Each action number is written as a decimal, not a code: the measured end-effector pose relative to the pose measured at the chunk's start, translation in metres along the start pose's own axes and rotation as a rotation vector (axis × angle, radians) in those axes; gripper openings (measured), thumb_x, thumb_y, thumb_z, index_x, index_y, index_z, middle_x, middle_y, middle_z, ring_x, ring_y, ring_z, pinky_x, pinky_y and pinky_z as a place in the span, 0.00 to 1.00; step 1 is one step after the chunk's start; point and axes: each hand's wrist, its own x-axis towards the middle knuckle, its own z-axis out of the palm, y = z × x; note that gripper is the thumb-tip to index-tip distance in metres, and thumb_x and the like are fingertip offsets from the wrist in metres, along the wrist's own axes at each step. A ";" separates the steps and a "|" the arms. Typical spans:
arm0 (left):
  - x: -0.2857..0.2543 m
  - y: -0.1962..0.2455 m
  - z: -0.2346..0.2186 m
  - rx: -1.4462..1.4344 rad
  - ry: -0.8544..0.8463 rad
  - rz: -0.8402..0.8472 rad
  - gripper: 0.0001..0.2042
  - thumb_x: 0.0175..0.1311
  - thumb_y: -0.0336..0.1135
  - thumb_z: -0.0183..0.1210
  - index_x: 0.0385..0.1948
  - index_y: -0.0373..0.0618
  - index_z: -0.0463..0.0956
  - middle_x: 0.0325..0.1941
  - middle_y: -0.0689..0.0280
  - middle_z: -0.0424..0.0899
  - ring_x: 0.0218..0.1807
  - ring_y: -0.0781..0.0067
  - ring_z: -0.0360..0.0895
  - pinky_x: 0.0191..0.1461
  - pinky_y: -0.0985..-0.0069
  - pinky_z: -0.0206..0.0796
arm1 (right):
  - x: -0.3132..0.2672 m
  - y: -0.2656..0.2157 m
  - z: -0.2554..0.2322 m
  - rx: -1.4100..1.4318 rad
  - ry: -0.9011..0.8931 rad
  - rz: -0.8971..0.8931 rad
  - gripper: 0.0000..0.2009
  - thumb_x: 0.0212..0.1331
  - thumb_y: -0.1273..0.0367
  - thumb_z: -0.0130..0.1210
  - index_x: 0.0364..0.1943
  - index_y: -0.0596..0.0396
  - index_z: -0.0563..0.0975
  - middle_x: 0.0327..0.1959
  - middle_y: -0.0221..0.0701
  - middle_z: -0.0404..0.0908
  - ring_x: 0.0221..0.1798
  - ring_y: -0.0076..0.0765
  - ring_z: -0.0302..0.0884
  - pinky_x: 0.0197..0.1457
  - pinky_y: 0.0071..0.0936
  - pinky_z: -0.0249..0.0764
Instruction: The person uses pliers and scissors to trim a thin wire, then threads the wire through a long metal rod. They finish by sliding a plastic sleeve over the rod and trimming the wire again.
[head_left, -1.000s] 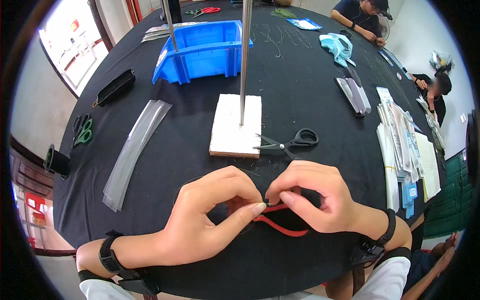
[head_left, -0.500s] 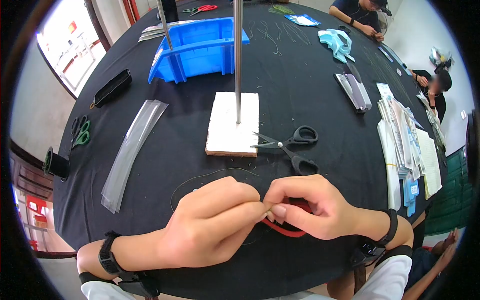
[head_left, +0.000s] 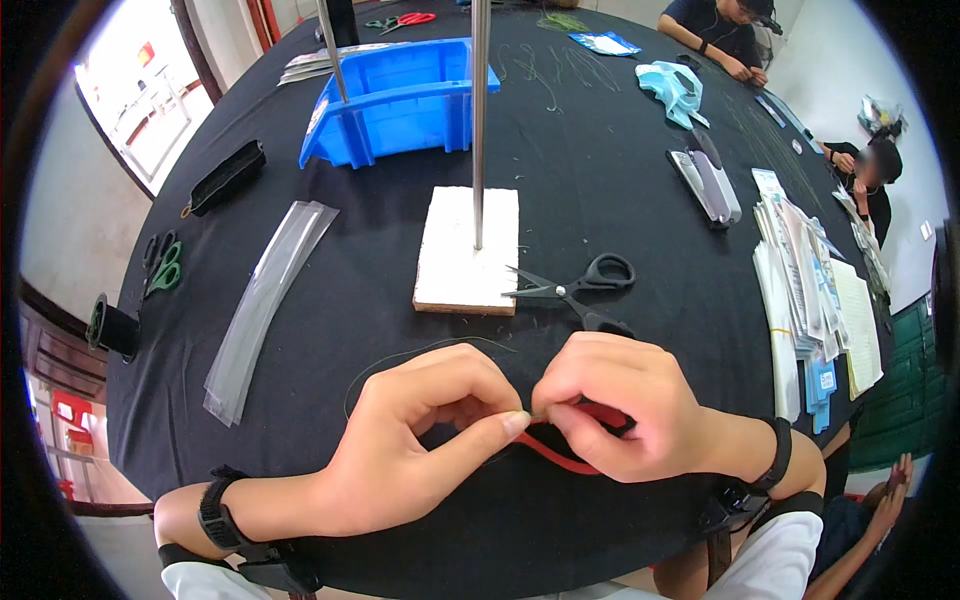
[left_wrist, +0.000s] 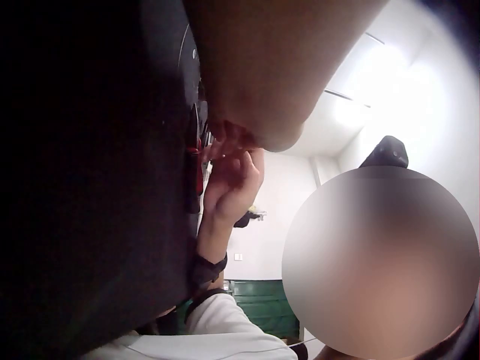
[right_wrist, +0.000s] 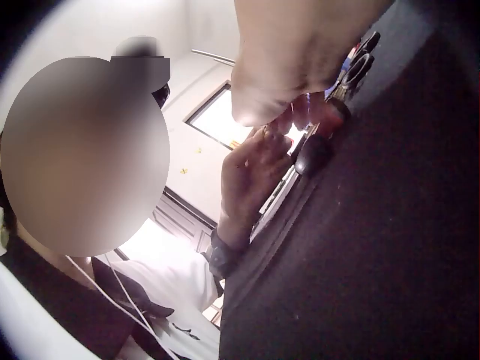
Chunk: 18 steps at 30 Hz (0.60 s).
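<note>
In the head view the left hand (head_left: 425, 440) and right hand (head_left: 630, 408) meet fingertip to fingertip low over the black cloth. Thumb and forefinger of each pinch a thin thread, whose pinched part is mostly covered by the fingers. A loose curve of the thread (head_left: 400, 352) lies on the cloth beyond the left hand. Beneath the hands is a red-handled tool (head_left: 560, 458), partly covered by the right hand. Black scissors (head_left: 562, 291) lie spread just beyond, their tips at a white block (head_left: 468, 245). Both wrist views show the fingers close together, the thread too small to tell.
A metal rod (head_left: 479, 150) rises from the block. Behind it stands a blue bin (head_left: 400, 120). Clear plastic strips (head_left: 265, 310), green-handled scissors (head_left: 165, 272) and a black spool (head_left: 115, 328) lie left; a stapler (head_left: 708, 185) and paper packets (head_left: 790, 285) lie right. Other people sit at the far right.
The left hand's fingers closed together half a second ago and now arch apart from its thumb again. The right hand's fingers are more curled. The view has shifted slightly against the table.
</note>
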 end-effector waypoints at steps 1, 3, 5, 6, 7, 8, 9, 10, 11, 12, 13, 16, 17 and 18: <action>0.000 -0.002 -0.001 0.041 0.000 0.038 0.01 0.57 0.21 0.56 0.29 0.34 0.74 0.35 0.63 0.72 0.32 0.80 0.70 0.33 0.83 0.64 | 0.000 -0.001 -0.001 0.045 -0.012 0.061 0.06 0.46 0.80 0.53 0.30 0.59 0.74 0.24 0.33 0.72 0.25 0.33 0.70 0.29 0.26 0.67; 0.000 -0.003 -0.002 0.127 0.002 0.102 0.01 0.57 0.21 0.57 0.29 0.34 0.74 0.35 0.63 0.72 0.33 0.80 0.71 0.34 0.84 0.65 | -0.001 -0.002 -0.002 0.143 -0.002 0.146 0.04 0.50 0.79 0.51 0.31 0.59 0.74 0.24 0.33 0.72 0.25 0.30 0.70 0.29 0.24 0.66; 0.001 -0.002 -0.002 0.218 0.008 0.156 0.02 0.56 0.21 0.58 0.29 0.35 0.75 0.35 0.62 0.73 0.34 0.79 0.72 0.35 0.84 0.65 | -0.002 -0.001 -0.003 0.206 -0.001 0.181 0.03 0.52 0.78 0.51 0.31 0.60 0.74 0.25 0.32 0.73 0.26 0.27 0.70 0.29 0.22 0.66; 0.001 -0.002 -0.002 0.251 0.015 0.178 0.02 0.55 0.21 0.58 0.29 0.35 0.75 0.34 0.62 0.73 0.34 0.78 0.72 0.36 0.83 0.66 | -0.002 0.000 -0.003 0.221 -0.005 0.173 0.03 0.53 0.77 0.51 0.31 0.60 0.74 0.25 0.32 0.73 0.26 0.26 0.71 0.29 0.22 0.66; 0.001 -0.001 -0.002 0.284 0.021 0.199 0.03 0.54 0.21 0.59 0.29 0.35 0.75 0.34 0.62 0.74 0.33 0.78 0.72 0.36 0.83 0.66 | -0.002 0.001 -0.003 0.235 -0.008 0.164 0.03 0.54 0.76 0.51 0.31 0.60 0.75 0.25 0.32 0.73 0.26 0.25 0.71 0.29 0.21 0.66; 0.001 0.000 -0.002 0.318 0.027 0.221 0.03 0.53 0.21 0.60 0.28 0.36 0.76 0.33 0.62 0.74 0.33 0.77 0.73 0.36 0.82 0.66 | -0.002 -0.001 -0.004 0.238 -0.038 0.209 0.03 0.53 0.77 0.51 0.30 0.61 0.75 0.27 0.33 0.75 0.28 0.27 0.72 0.31 0.22 0.67; 0.001 0.001 -0.002 0.349 0.032 0.242 0.03 0.52 0.21 0.60 0.28 0.36 0.76 0.33 0.62 0.75 0.33 0.77 0.73 0.36 0.82 0.66 | -0.002 -0.004 -0.005 0.241 -0.067 0.254 0.03 0.52 0.78 0.51 0.30 0.61 0.75 0.28 0.34 0.76 0.30 0.30 0.73 0.34 0.24 0.68; 0.001 0.002 -0.002 0.379 0.038 0.262 0.04 0.52 0.21 0.61 0.28 0.36 0.76 0.32 0.61 0.75 0.32 0.76 0.73 0.35 0.81 0.66 | -0.002 -0.006 -0.006 0.243 -0.096 0.298 0.04 0.51 0.78 0.51 0.30 0.61 0.76 0.29 0.35 0.77 0.32 0.32 0.74 0.36 0.25 0.69; 0.001 0.002 -0.002 0.409 0.043 0.283 0.04 0.51 0.21 0.61 0.27 0.37 0.76 0.31 0.61 0.76 0.32 0.76 0.74 0.35 0.80 0.66 | -0.002 -0.007 -0.006 0.251 -0.097 0.302 0.03 0.51 0.79 0.51 0.30 0.61 0.76 0.29 0.35 0.77 0.32 0.32 0.74 0.36 0.25 0.69; 0.001 0.003 -0.001 0.423 0.051 0.298 0.04 0.50 0.21 0.62 0.27 0.37 0.76 0.31 0.61 0.76 0.31 0.75 0.74 0.35 0.80 0.66 | -0.002 -0.007 -0.006 0.259 -0.098 0.305 0.03 0.51 0.79 0.51 0.30 0.61 0.76 0.29 0.35 0.77 0.32 0.32 0.74 0.37 0.25 0.69; 0.001 0.003 0.000 0.437 0.059 0.314 0.04 0.49 0.21 0.62 0.26 0.38 0.76 0.31 0.61 0.76 0.31 0.74 0.74 0.35 0.80 0.66 | -0.002 -0.007 -0.006 0.267 -0.100 0.309 0.03 0.51 0.79 0.51 0.30 0.61 0.76 0.29 0.35 0.77 0.32 0.32 0.74 0.37 0.24 0.69; 0.001 0.002 0.001 0.491 0.071 0.384 0.05 0.47 0.20 0.62 0.26 0.38 0.76 0.30 0.61 0.76 0.30 0.71 0.75 0.33 0.79 0.66 | -0.002 -0.008 -0.006 0.283 -0.101 0.300 0.03 0.51 0.79 0.52 0.30 0.61 0.76 0.29 0.35 0.77 0.33 0.32 0.74 0.37 0.24 0.69; 0.001 0.002 0.001 0.512 0.074 0.410 0.05 0.47 0.20 0.62 0.26 0.38 0.77 0.30 0.61 0.76 0.30 0.70 0.75 0.33 0.79 0.66 | -0.002 -0.008 -0.006 0.299 -0.101 0.313 0.03 0.51 0.79 0.52 0.30 0.61 0.76 0.29 0.34 0.77 0.33 0.32 0.74 0.37 0.24 0.69; 0.002 0.001 0.001 0.542 0.079 0.461 0.06 0.46 0.19 0.62 0.26 0.38 0.77 0.30 0.61 0.76 0.29 0.69 0.75 0.32 0.79 0.66 | -0.002 -0.008 -0.006 0.315 -0.100 0.327 0.03 0.51 0.79 0.52 0.30 0.61 0.76 0.29 0.34 0.77 0.33 0.31 0.74 0.37 0.24 0.69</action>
